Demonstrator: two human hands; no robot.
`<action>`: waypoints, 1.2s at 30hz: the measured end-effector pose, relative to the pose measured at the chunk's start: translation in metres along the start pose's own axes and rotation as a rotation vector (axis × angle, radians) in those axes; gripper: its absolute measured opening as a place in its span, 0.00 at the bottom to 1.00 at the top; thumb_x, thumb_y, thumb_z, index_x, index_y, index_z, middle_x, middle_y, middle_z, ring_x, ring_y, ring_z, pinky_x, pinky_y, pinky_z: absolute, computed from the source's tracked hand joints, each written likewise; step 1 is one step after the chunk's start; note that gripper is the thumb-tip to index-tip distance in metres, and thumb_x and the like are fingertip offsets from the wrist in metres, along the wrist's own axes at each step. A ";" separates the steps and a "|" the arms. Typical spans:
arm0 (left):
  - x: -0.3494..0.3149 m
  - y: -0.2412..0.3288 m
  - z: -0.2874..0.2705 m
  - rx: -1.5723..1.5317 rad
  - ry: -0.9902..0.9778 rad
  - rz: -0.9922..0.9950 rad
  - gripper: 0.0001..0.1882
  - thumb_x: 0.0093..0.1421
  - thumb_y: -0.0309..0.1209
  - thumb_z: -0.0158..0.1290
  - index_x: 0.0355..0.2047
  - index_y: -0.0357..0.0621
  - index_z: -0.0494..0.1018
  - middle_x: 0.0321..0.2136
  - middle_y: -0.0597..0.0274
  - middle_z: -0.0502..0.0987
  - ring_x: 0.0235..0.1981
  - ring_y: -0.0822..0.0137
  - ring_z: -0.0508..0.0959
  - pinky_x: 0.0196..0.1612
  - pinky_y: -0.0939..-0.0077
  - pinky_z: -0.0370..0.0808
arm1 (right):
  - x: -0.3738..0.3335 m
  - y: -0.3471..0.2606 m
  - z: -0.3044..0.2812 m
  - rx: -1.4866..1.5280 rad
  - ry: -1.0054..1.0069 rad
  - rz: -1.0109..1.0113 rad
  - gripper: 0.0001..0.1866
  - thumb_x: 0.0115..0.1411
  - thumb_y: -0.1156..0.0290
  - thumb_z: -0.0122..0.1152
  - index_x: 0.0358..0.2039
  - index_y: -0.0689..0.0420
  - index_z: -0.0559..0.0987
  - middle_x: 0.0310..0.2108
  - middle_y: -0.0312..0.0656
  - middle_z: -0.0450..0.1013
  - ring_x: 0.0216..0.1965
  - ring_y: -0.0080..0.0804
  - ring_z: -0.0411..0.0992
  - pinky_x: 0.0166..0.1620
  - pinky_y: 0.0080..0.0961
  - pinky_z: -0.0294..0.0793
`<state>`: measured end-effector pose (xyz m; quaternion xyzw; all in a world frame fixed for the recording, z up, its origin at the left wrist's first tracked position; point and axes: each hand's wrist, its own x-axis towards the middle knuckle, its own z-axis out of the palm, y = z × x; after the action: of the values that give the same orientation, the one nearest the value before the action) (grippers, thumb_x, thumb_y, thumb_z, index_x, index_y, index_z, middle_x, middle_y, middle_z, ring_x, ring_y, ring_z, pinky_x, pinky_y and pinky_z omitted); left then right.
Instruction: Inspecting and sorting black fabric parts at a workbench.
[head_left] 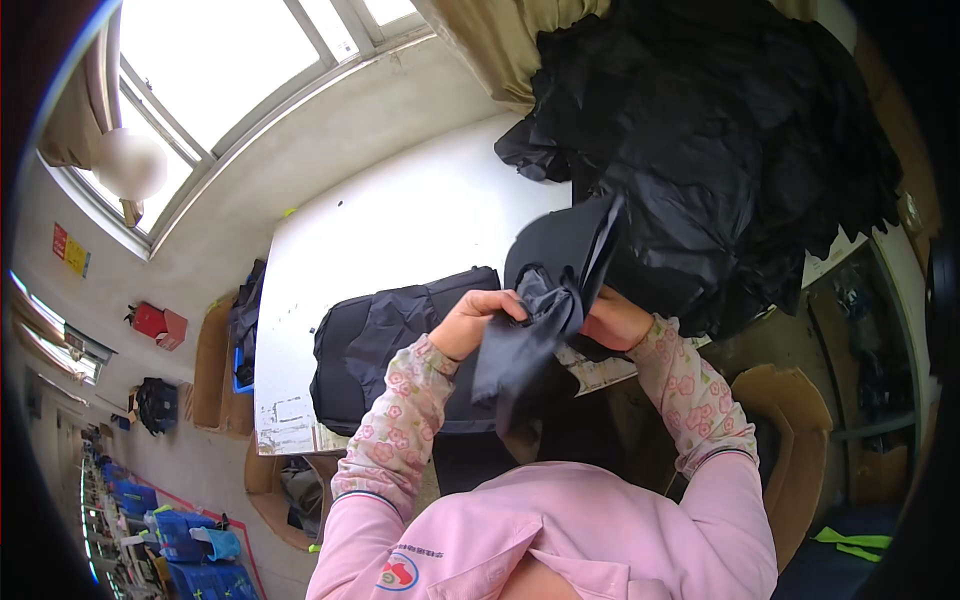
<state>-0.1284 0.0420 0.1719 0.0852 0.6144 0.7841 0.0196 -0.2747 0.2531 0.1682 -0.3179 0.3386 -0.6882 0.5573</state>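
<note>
Both of my hands are at a black fabric piece [557, 243] with a stiff, rounded panel at its top, raised over the table's front edge. My left hand [470, 322] is closed, pinching the thin, crumpled cloth at its lower part, which hangs down blurred. Behind the panel's right side, my right hand [616, 320] grips the piece; its fingertips are partly hidden. Just left of my left hand, a padded black fabric panel [375, 345] lies flat on the white table [385, 230].
A big heap of black fabric pieces [690, 150] covers the table's right side. Cardboard boxes [790, 420] stand below at right, and others [215, 370] at left. A window [230, 60] is in the far wall; blue bins [185, 535] line the floor at lower left.
</note>
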 end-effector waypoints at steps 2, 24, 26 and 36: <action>0.005 -0.001 0.007 0.518 0.005 0.056 0.23 0.41 0.10 0.41 0.36 0.38 0.78 0.41 0.57 0.75 0.47 0.63 0.72 0.55 0.73 0.65 | 0.012 0.001 0.012 -0.063 0.081 -0.064 0.19 0.67 0.61 0.52 0.53 0.59 0.72 0.45 0.38 0.74 0.46 0.25 0.72 0.49 0.25 0.72; -0.028 0.066 0.059 0.169 0.509 0.221 0.18 0.58 0.17 0.45 0.49 0.33 0.70 0.43 0.63 0.76 0.45 0.71 0.73 0.53 0.76 0.68 | 0.024 -0.056 0.098 -1.208 0.116 -0.634 0.16 0.51 0.76 0.63 0.41 0.63 0.73 0.32 0.51 0.70 0.33 0.53 0.73 0.35 0.38 0.73; -0.028 0.059 0.048 -0.086 0.626 0.221 0.16 0.59 0.19 0.44 0.47 0.34 0.72 0.41 0.62 0.77 0.42 0.70 0.75 0.50 0.77 0.71 | 0.012 -0.053 0.097 -1.214 0.042 -0.601 0.22 0.50 0.73 0.66 0.46 0.62 0.72 0.34 0.50 0.69 0.34 0.53 0.72 0.37 0.39 0.73; -0.059 0.041 0.022 0.451 0.003 -0.468 0.30 0.58 0.36 0.61 0.56 0.34 0.65 0.50 0.58 0.74 0.50 0.68 0.73 0.55 0.73 0.69 | -0.009 -0.109 0.055 -1.408 0.579 -0.960 0.14 0.48 0.87 0.59 0.37 0.59 0.76 0.30 0.44 0.71 0.33 0.36 0.74 0.37 0.24 0.71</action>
<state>-0.0636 0.0448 0.2096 -0.0575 0.7756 0.6025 0.1789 -0.2885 0.2722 0.2884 -0.5072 0.6398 -0.5333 -0.2212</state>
